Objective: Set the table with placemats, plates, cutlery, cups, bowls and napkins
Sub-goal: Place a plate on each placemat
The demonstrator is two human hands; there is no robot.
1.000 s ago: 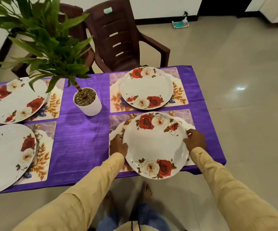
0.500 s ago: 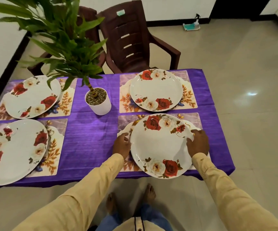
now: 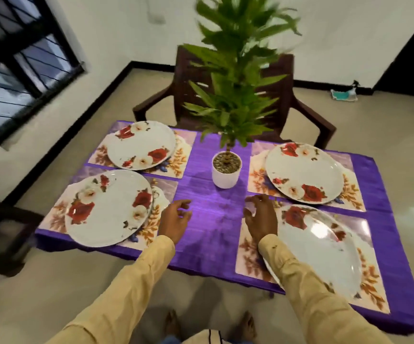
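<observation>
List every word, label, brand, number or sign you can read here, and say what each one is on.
None: no readable text anywhere in the head view.
The four plates, such as the near right plate, and the placemats carry only flower patterns.
The white plant pot is plain.
The teal item on the floor by the far wall is too small and blurred to read.

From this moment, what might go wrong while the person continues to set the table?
1. The near left plate appears to stick out past the table edge, so a sleeve might knock it off.
2. The potted plant stands in the middle; reaching across for the far plates could tip it.
3. The purple tablecloth hangs over the near edge, so catching it could drag the settings.
</observation>
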